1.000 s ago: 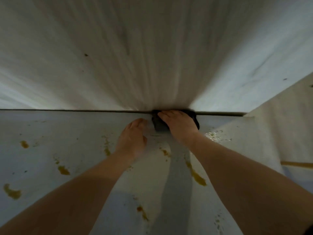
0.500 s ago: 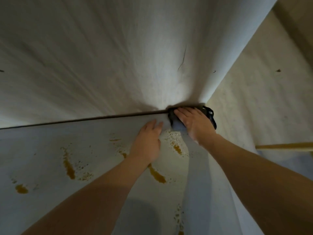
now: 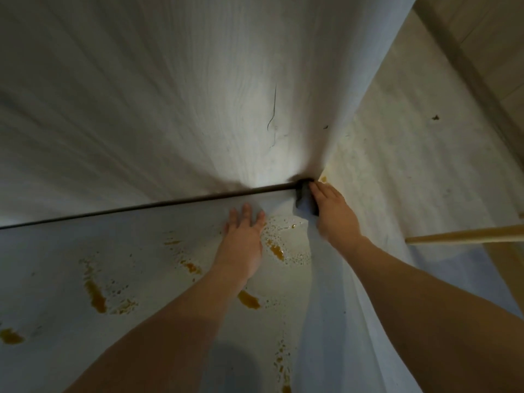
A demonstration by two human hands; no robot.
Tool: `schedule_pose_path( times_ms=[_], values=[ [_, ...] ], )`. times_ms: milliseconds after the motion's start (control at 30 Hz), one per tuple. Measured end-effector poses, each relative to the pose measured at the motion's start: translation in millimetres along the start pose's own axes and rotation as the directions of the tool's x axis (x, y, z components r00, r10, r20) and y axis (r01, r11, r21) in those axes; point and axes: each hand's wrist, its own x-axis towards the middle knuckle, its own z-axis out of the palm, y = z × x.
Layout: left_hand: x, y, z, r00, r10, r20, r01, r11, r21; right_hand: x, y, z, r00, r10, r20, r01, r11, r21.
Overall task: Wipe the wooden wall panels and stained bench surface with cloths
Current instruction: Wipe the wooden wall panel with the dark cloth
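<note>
A pale bench surface (image 3: 141, 279) carries orange-brown stains (image 3: 96, 296) and wet droplets. My right hand (image 3: 331, 214) presses a dark cloth (image 3: 304, 199) flat into the far right corner, where the bench meets the wooden back wall panel (image 3: 170, 109) and the side panel (image 3: 411, 165). Most of the cloth lies hidden under the hand. My left hand (image 3: 243, 239) rests flat on the bench with straight fingers, just left of the cloth, beside a wet stained patch (image 3: 283, 245).
A dark seam (image 3: 141, 208) runs along the join of bench and back wall. A wooden rail (image 3: 465, 235) sticks out at the right. The back panel shows a thin dark crack (image 3: 272, 114).
My right hand has slid the cloth rightward along the seam into the corner. My left hand followed to the right across the bench, and the view swung right.
</note>
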Motion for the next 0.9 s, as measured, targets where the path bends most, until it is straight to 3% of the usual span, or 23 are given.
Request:
schedule_pose_path(
  times_ms=[200, 300, 367, 433, 500, 567, 633, 900],
  values=[
    [7, -2, -5, 0.997, -0.002, 0.075, 0.000, 1.000, 0.019, -9, 6, -8, 0.979, 0.190, 0.079, -0.196, 0.978, 0.075],
    [10, -2, -7, 0.994, -0.011, 0.104, 0.011, 1.000, -0.001, -15, 20, -20, 0.892, 0.432, 0.135, -0.450, 0.876, 0.173],
    [11, -1, -6, 0.994, -0.018, 0.109, 0.017, 1.000, 0.003, -20, 28, -26, 0.851, 0.515, 0.106, -0.525, 0.824, 0.213],
    [11, 0, -4, 0.994, -0.022, 0.102, 0.021, 1.000, 0.015, -16, 24, -30, 0.857, 0.515, -0.015, -0.496, 0.832, 0.247],
    [12, 1, -2, 0.994, -0.023, 0.105, 0.019, 0.999, 0.036, -8, 7, -29, 0.909, 0.402, -0.113, -0.371, 0.901, 0.226],
    [12, 1, -2, 0.993, -0.025, 0.115, 0.019, 0.998, 0.052, -4, -14, -19, 0.978, 0.208, -0.036, -0.205, 0.976, 0.072],
    [13, 1, -4, 0.992, -0.030, 0.123, 0.022, 0.998, 0.065, 2, -18, -10, 0.987, 0.155, 0.041, -0.153, 0.987, -0.050],
    [16, -3, -4, 0.989, -0.021, 0.148, 0.008, 0.996, 0.093, 20, -7, -24, 0.983, 0.148, 0.109, -0.152, 0.988, 0.028]
  ],
)
